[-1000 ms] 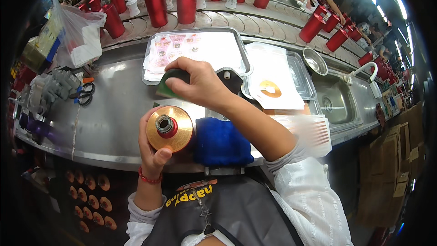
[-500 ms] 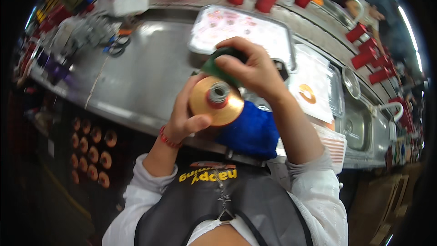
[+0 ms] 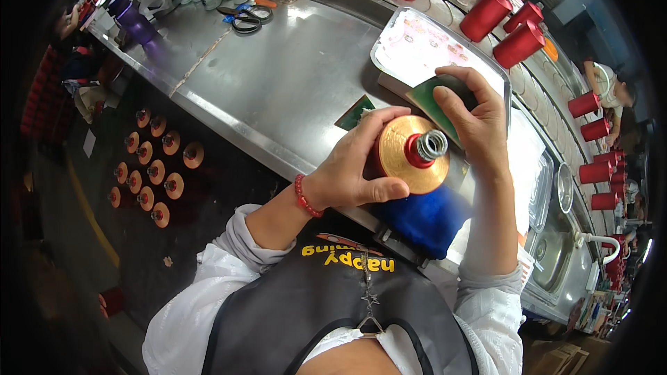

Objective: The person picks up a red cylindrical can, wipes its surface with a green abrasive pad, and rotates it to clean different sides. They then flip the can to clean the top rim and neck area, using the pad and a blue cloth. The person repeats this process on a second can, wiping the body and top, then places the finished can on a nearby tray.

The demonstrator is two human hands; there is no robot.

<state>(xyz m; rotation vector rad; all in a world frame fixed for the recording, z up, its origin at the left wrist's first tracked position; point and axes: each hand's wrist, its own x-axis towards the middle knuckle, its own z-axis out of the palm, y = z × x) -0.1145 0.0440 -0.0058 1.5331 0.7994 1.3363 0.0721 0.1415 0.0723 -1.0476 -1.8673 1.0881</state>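
Left hand (image 3: 351,173) grasps a red bottle with a gold shoulder (image 3: 410,167), its fingers around the far side and its thumb stretched along the near side. The bottle is above the near edge of the steel worktable (image 3: 292,69), its uncapped, threaded neck pointing up and a little to the right; whether its base rests on anything cannot be told. A red beaded bracelet (image 3: 306,198) circles the left wrist.

Just to the right and farther off, the right hand (image 3: 483,121) pinches a green flat tool with a dark back (image 3: 436,101) between thumb and fingers. Its lower edge is close to the bottle; contact between them cannot be made out. Another green flat piece (image 3: 354,112) lies on the worktable, left of the bottle.

A blue cloth (image 3: 427,226) sits at the near edge, partly hidden by the bottle. Beyond the hands, a metal tray (image 3: 386,75) holds printed label sheets (image 3: 431,42). Far left on the worktable are black-handled scissors (image 3: 244,22) and a purple drinking bottle (image 3: 132,22). Red bottles (image 3: 481,15) stand along the conveyor on the far side, and gold-shouldered bottles (image 3: 156,172) are grouped low on the left.
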